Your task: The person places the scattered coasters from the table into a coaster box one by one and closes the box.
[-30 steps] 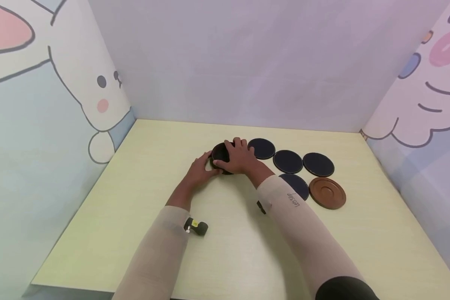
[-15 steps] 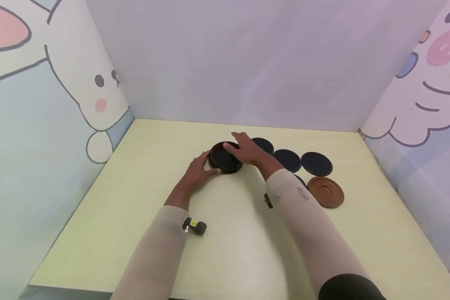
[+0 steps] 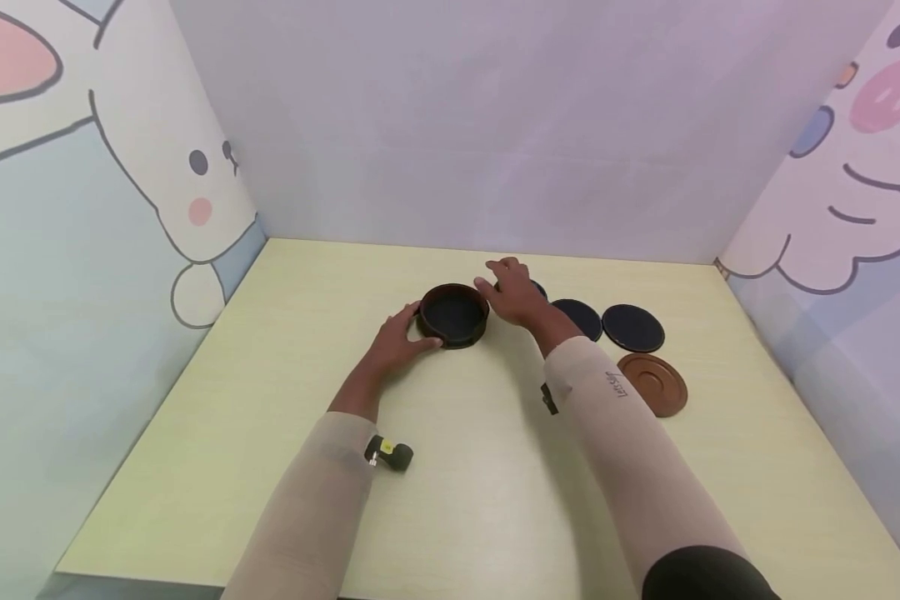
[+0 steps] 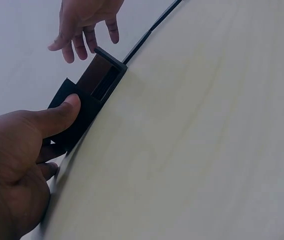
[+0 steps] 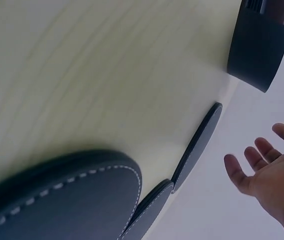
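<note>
Head view: left hand (image 3: pixel 393 343) grips round coaster holder (image 3: pixel 453 292); right hand (image 3: pixel 512 293), released, holds nothing. I judge a low sweep could scatter stitched coasters (image 5: pixel 87 202) beside that hand.

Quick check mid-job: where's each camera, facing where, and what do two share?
Head: on the person's head, facing forward and down at the table, dark coasters, brown coaster and coaster holder; left hand, right hand and sleeves show.
Left wrist: on that wrist, facing the left hand gripping the coaster holder; right hand beyond.
Right wrist: on that wrist, looking over dark coasters, with the coaster holder at top right; right hand at the right edge.
Shared: both wrist views catch the coaster holder and right hand.
</note>
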Demonstrator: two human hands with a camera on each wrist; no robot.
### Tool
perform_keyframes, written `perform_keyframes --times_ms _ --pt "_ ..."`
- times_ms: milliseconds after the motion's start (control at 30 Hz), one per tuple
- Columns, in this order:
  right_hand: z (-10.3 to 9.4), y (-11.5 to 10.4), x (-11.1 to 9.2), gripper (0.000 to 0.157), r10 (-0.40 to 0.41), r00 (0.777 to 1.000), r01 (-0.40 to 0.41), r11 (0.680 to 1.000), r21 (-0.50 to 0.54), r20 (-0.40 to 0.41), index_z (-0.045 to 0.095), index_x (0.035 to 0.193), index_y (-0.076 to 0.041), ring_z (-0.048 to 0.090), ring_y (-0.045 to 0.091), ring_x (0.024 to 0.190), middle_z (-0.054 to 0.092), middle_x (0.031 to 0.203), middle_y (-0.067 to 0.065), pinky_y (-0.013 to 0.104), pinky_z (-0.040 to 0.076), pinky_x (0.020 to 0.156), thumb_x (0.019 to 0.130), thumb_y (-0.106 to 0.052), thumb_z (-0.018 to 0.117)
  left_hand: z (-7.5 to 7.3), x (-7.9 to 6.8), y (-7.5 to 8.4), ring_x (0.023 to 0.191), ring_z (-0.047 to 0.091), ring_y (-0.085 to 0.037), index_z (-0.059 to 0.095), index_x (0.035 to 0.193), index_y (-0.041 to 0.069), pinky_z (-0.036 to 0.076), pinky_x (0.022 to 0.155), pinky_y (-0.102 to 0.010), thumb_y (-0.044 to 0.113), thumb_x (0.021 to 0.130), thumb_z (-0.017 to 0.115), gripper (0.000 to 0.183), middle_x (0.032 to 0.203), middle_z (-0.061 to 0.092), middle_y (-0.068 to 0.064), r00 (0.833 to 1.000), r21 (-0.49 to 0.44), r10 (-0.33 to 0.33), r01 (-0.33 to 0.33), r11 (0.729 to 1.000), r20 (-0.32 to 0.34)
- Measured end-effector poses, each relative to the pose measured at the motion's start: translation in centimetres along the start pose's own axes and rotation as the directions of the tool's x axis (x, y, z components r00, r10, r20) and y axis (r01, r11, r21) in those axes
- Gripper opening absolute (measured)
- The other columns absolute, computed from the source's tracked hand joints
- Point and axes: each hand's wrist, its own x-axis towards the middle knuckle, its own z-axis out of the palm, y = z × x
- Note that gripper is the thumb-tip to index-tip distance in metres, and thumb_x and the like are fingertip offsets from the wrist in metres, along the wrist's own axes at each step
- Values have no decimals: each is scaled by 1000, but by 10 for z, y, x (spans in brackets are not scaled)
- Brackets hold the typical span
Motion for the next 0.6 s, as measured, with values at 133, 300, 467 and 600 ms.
perform_keyframes --times_ms 133,300,467,600 --pt "0 3 3 58 68 996 -74 992 -103 -59 33 170 -8 21 44 164 25 174 21 72 36 125 119 -35 40 -1 0 0 172 19 -35 32 173 14 7 144 -55 39 101 80 90 180 33 -13 1000 4 1 -1 1000 -4" --pt "1 5 4 59 154 985 -165 972 -167 -80 30 170 -7 15 46 166 18 177 23 75 34 125 115 -23 45 -1 -1 -1 172 19 -35 32 173 13 8 143 -55 39 101 80 90 180 32 -14 1000 2 -4 4 1000 -3" --pt "0 10 3 69 208 977 -211 956 -203 -35 25 170 -5 12 48 166 12 178 26 76 29 127 113 -34 51 -1 -1 -1 172 19 -36 32 173 13 8 143 -56 38 101 80 90 180 33 -14 1000 -7 3 -3 1000 -2" --pt "-1 14 1 80 237 971 -231 945 -231 -3 26 169 -4 16 50 164 14 176 29 76 29 127 108 -42 62 1 0 -2 172 19 -35 33 173 15 8 143 -57 40 101 80 90 180 32 -13 1000 -16 -8 8 1000 -1"
